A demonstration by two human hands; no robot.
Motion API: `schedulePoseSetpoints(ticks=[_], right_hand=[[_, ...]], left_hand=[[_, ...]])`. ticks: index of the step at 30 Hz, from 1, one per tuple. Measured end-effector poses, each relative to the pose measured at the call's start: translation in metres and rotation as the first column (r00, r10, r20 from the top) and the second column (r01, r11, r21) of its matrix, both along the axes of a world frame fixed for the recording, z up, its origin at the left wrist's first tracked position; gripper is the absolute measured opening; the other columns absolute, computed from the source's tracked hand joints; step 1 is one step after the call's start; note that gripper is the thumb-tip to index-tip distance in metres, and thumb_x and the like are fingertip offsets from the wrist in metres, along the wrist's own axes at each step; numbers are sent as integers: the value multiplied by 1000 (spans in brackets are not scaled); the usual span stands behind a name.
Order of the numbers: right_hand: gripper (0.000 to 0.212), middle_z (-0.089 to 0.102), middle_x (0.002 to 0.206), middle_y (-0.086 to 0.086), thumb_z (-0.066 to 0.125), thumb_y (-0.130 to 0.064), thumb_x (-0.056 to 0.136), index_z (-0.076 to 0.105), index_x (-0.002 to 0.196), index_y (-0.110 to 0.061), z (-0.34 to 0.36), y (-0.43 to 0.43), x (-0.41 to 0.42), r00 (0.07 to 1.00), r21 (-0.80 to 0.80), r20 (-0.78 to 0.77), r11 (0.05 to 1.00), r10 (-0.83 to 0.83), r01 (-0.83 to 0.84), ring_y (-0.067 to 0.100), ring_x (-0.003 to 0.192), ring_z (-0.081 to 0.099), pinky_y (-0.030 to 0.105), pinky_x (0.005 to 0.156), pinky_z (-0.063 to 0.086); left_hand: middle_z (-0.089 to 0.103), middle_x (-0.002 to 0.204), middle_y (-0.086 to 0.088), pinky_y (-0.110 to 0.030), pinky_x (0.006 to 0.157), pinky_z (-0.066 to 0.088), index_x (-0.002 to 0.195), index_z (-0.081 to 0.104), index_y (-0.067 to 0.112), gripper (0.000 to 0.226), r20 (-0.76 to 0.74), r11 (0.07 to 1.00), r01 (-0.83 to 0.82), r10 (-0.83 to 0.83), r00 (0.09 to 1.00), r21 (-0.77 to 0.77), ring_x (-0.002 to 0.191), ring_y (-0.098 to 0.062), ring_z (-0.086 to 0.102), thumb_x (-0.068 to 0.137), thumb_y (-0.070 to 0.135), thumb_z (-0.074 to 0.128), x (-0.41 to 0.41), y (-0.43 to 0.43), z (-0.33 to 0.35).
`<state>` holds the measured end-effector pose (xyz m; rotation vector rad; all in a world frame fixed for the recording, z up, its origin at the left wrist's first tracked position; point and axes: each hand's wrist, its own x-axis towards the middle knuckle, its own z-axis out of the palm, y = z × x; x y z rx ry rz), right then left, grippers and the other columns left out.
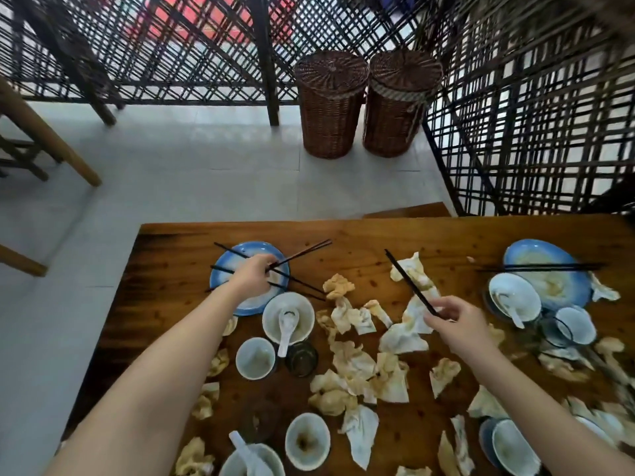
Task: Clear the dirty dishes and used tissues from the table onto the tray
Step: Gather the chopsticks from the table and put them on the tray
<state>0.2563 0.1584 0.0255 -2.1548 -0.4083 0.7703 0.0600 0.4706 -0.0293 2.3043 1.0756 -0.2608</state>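
Nearest, between the two forearms: a white bowl (307, 441) with brown dregs. A second bowl with a spoon (252, 462) sits at the frame's bottom edge, closer to the left arm. Another white bowl (512, 448) lies under the right forearm.

Crumpled, stained tissues (354, 362) are scattered over the wooden table (360, 242), thickest in the gap between the hands.

Just near side of the left hand: a small white cup (256, 358), a dark glass (301, 359) and a white bowl holding a spoon (288, 316).

Left hand (254, 276): fingers pinched on a pair of dark chopsticks (302, 252), tips angled away to the right. It is over a blue plate (237, 252), and more loose chopsticks (228, 249) lie across that plate.

Right hand (457, 321): fingers curled, gripping black chopsticks (409, 280) that point away and to the left above the tissues. The hands are well apart.

Beyond and outside the right hand: a second blue plate (529, 255) with chopsticks laid across it (539, 267), and a bowl with spoon (508, 293) stacked at its near edge.

Far, past the table: two lidded wicker baskets (330, 108) on pale floor, against a dark lattice screen (171, 46).
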Motion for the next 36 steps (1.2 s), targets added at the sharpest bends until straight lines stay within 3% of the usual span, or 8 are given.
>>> schedulePoseSetpoints(ticks=[4,8,13,17,21,26,30,36], right_hand=[[17,59,93,-9,67,-15,86,61,91,-30,-7,-5,2,1000,-5,-5,1000,-26,26,5,87,54,22,62,44],[17,57,93,-11,67,-16,87,60,92,-30,-8,-5,4,999,-20,2,999,-40,40,3,85,52,21,64,46],[15,57,92,-9,66,-14,88,60,98,-24,-4,-2,4,998,-44,13,998,-53,54,6,84,53,24,67,49],[17,59,91,-6,67,-14,87,60,99,-22,3,3,2,998,-41,42,998,-42,43,6,82,54,18,60,42],[18,57,89,-9,67,-14,86,59,100,-24,10,5,-3,998,-31,56,999,-28,30,3,80,52,18,57,39],[19,59,95,-2,68,-13,86,59,101,-21,23,-3,-10,997,-10,76,1000,-13,13,6,82,54,18,58,41],[19,61,98,-1,69,-14,86,60,102,-19,43,-23,-10,997,40,77,999,-18,15,12,88,57,23,67,46],[24,61,104,1,70,-14,84,60,107,-17,62,-71,7,994,66,109,998,-28,21,17,100,56,29,81,44]], left_hand=[[63,115,-9,-25,75,42,118,58,9,37,-13,995,70,-69,998,67,105,-27,59,82,1,63,1,9,-9],[65,89,-6,-37,73,50,89,59,15,7,1,987,129,-130,992,101,87,-28,63,89,8,61,-1,11,-3],[45,93,-8,-35,82,42,92,65,9,4,70,993,65,-72,995,98,87,-27,50,92,9,61,-7,16,11],[45,94,-10,-30,75,35,96,67,4,14,223,993,-106,92,970,56,83,-25,46,96,14,57,-10,22,35],[56,93,-10,-35,72,38,94,65,6,22,357,955,-290,292,887,-61,86,-28,54,100,20,49,-11,22,62],[65,76,-2,-25,59,47,84,54,15,28,456,861,-380,502,735,-337,62,-11,64,104,26,38,-10,3,98],[58,74,-6,-30,54,52,87,56,11,27,407,711,-381,671,620,-591,51,-19,57,103,27,41,-11,-29,123],[56,74,-6,-32,55,47,89,56,11,34,246,488,-327,787,566,-809,45,-19,53,102,37,40,4,-96,141]])
